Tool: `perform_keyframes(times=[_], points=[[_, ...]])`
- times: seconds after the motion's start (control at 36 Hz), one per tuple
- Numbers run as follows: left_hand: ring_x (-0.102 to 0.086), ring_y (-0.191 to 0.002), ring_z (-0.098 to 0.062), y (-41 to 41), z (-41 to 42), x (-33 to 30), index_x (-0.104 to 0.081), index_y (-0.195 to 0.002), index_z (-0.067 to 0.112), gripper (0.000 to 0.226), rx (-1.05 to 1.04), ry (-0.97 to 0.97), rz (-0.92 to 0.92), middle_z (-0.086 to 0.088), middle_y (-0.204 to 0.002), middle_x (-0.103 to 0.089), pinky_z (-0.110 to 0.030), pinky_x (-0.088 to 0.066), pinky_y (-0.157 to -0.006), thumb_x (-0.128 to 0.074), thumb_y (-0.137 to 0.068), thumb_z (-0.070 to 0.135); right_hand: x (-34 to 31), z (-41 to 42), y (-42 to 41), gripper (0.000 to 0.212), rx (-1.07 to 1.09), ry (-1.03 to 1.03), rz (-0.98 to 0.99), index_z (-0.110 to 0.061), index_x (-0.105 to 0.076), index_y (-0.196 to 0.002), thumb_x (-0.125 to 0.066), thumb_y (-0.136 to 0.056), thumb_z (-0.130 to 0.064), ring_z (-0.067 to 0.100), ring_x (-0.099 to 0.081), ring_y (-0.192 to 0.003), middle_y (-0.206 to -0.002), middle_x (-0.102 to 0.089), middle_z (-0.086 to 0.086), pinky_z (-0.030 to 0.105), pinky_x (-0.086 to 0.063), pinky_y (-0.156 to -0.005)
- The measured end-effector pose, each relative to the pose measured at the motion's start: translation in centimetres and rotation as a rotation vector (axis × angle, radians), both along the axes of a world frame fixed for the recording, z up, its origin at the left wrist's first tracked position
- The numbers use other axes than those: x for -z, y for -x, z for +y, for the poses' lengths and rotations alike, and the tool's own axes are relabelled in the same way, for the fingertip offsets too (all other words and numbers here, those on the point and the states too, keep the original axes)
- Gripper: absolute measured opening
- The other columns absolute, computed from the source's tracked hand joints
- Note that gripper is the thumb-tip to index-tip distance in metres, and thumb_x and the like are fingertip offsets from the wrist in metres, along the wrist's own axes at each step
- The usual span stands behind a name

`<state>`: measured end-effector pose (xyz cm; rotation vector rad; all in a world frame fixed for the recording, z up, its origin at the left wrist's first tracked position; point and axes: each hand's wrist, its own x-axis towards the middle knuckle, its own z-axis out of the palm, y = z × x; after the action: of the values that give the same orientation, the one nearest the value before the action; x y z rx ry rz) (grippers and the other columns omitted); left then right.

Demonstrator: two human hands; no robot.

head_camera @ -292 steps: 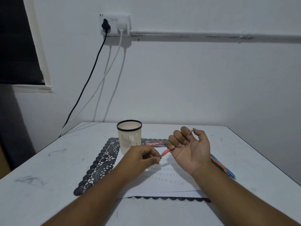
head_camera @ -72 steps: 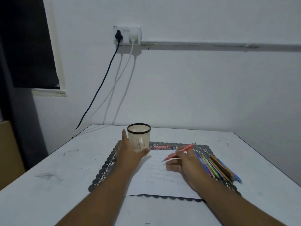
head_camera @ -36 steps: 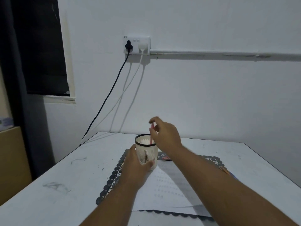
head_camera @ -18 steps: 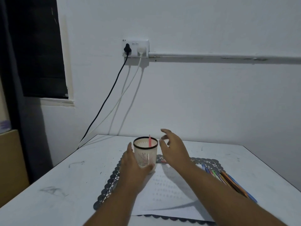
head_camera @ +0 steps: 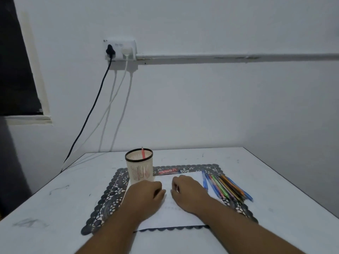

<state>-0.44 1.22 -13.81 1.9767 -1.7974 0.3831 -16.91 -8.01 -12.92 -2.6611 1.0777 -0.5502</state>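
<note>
Far to the left of the cup and up on the wall, one socket (head_camera: 120, 49) is carrying two plugs, a black and a white one, and one black cable (head_camera: 88, 114) is hanging down from it towards the table (head_camera: 55, 208).

One dark lace mat (head_camera: 108, 197) is lying under the cup, stretching out to both sides of it. The single cup (head_camera: 140, 171), pale with a black rim, is standing upright on the mat's far left part. One red pen (head_camera: 142, 153) is standing inside it with its long axis nearly vertical. Its top end is poking just above the rim at the far side.

Just in front of the cup, the left hand (head_camera: 145, 195) is resting knuckles up on the one sheet of paper (head_camera: 172, 215), fingers loosely curled under and gripping nothing I can see. Right of the cup and just behind the paper, one red packet (head_camera: 167, 171) is lying flat, lengthwise across the mat.

The right hand (head_camera: 189, 193) is resting on the paper too, near the left one but apart from it, its fingers likewise loosely tucked and empty as far as I can tell.

Well to the right of the cup, a bunch of loose pens (head_camera: 225, 187), about eight though they overlap too much for a sure count, is lying flat side by side. Their long axes are running from the far left to the near right. I cannot tell which way their tips are pointing.
</note>
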Motion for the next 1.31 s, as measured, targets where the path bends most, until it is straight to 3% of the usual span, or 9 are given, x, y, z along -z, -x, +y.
perform_keyframes(times=[0.11, 0.39, 0.53, 0.61, 0.78, 0.86, 1.0, 1.14, 1.31], points=[[-0.055, -0.066, -0.01, 0.0, 0.0, 0.0, -0.053, -0.075, 0.02, 0.037, 0.001, -0.072, 0.024, 0.004, -0.069, -0.058, -0.028, -0.035, -0.054, -0.047, -0.098, 0.048, 0.1, 0.0, 0.6, 0.015, -0.008, 0.01, 0.009, -0.024, -0.055, -0.094, -0.05, -0.104, -0.034, 0.017, -0.05, -0.091, -0.094, -0.052, -0.005, 0.032, -0.042, -0.077], [-0.054, -0.067, -0.01, -0.2, 0.0, 0.0, -0.052, -0.073, 0.02, 0.038, -0.016, -0.079, 0.077, 0.005, -0.069, -0.057, -0.028, -0.033, -0.053, -0.049, -0.099, 0.047, -0.5, -0.2, 1.7, 0.016, 0.05, -0.004, 0.041, -0.023, -0.055, -0.093, -0.05, -0.104, -0.034, 0.016, -0.055, -0.087, -0.092, -0.056, -0.006, 0.035, -0.046, -0.076], [-0.054, -0.067, -0.01, -0.3, 0.0, 0.2, -0.048, -0.07, 0.021, 0.039, -0.028, -0.09, 0.1, 0.005, -0.069, -0.057, -0.028, -0.032, -0.054, -0.05, -0.098, 0.049, -1.2, -0.7, 2.7, 0.012, 0.24, 0.034, -0.008, -0.021, -0.049, -0.089, -0.049, -0.099, -0.025, 0.018, -0.056, -0.084, -0.09, -0.056, -0.007, 0.035, -0.041, -0.068], [-0.054, -0.067, -0.01, -0.3, 0.0, 0.3, -0.047, -0.069, 0.021, 0.04, -0.021, -0.091, 0.105, 0.005, -0.068, -0.055, -0.029, -0.033, -0.054, -0.05, -0.098, 0.048, -2.2, -1.6, 3.8, 0.007, 0.381, 0.077, 0.028, -0.024, -0.043, -0.093, -0.048, -0.094, -0.019, 0.02, -0.048, -0.086, -0.09, -0.048, -0.006, 0.034, -0.036, -0.072], [-0.055, -0.07, -0.012, -0.3, 0.0, 0.3, -0.048, -0.072, 0.018, 0.039, -0.026, -0.097, 0.124, 0.004, -0.07, -0.057, -0.029, -0.032, -0.055, -0.05, -0.098, 0.046, -2.9, -3.1, 6.0, 0.012, 0.552, -0.005, 0.184, -0.025, -0.045, -0.092, -0.056, -0.092, -0.03, 0.022, -0.058, -0.094, -0.106, -0.059, -0.004, 0.032, -0.04, -0.081], [-0.056, -0.07, -0.012, -0.1, 0.1, 0.2, -0.049, -0.072, 0.017, 0.038, -0.026, -0.101, 0.129, 0.003, -0.07, -0.057, -0.029, -0.032, -0.055, -0.05, -0.098, 0.045, -2.8, -3.5, 6.3, 0.009, 0.559, -0.016, 0.229, -0.027, -0.052, -0.098, -0.053, -0.095, -0.036, 0.018, -0.058, -0.09, -0.098, -0.057, -0.009, 0.03, -0.039, -0.078], [-0.055, -0.07, -0.012, -0.1, 0.2, 0.2, -0.049, -0.073, 0.017, 0.039, -0.028, -0.104, 0.117, 0.003, -0.07, -0.057, -0.029, -0.03, -0.054, -0.05, -0.099, 0.046, -2.8, -2.9, 5.9, 0.017, 0.53, -0.029, 0.26, -0.026, -0.048, -0.08, -0.049, -0.096, -0.031, 0.017, -0.06, -0.088, -0.087, -0.058, -0.009, 0.032, -0.041, -0.081], [-0.055, -0.069, -0.011, -0.1, 0.2, 0.2, -0.051, -0.075, 0.015, 0.038, -0.028, -0.1, 0.124, 0.003, -0.07, -0.057, -0.028, -0.03, -0.054, -0.05, -0.098, 0.045, -3.0, -2.2, 5.3, 0.017, 0.514, -0.022, 0.245, -0.026, -0.046, -0.078, -0.049, -0.094, -0.03, 0.018, -0.061, -0.092, -0.091, -0.061, -0.008, 0.033, -0.04, -0.084], [-0.052, -0.067, -0.011, -0.2, 0.3, 0.2, -0.048, -0.073, 0.016, 0.038, -0.016, -0.096, 0.117, 0.003, -0.068, -0.055, -0.029, -0.028, -0.053, -0.049, -0.098, 0.045, -3.0, -1.8, 4.8, 0.028, 0.491, 0.01, 0.104, -0.021, -0.045, -0.068, -0.051, -0.092, -0.034, 0.014, -0.05, -0.065, -0.072, -0.054, -0.007, 0.03, -0.038, -0.067]])
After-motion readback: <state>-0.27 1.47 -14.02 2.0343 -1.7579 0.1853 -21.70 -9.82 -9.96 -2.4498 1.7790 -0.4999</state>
